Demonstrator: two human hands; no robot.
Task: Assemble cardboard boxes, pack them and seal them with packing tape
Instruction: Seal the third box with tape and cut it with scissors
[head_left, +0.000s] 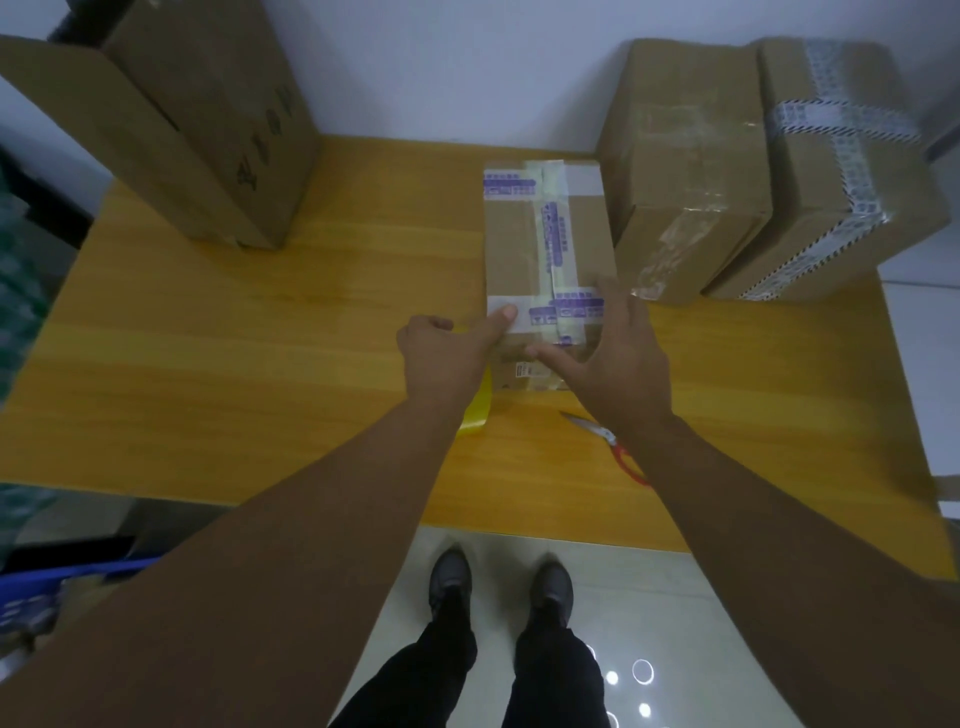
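A small cardboard box (514, 244) lies on the wooden table (260, 338), sealed with pale tape along its top and white-and-purple printed tape across both ends. My left hand (441, 353) is at its near left corner, thumb pressing the tape there, the other fingers curled. My right hand (618, 353) rests open on the near right end, fingers spread over the top and thumb against the front face. A yellow roll of packing tape (478, 410) lies partly hidden under my left wrist. Red-handled scissors (608, 436) lie by my right forearm.
Two taped cardboard boxes (691, 171) (841, 171) stand at the back right, close to the small box. A tall open carton (208, 119) stands at the back left. The table's near edge runs above my feet; blue and green items sit off the left side.
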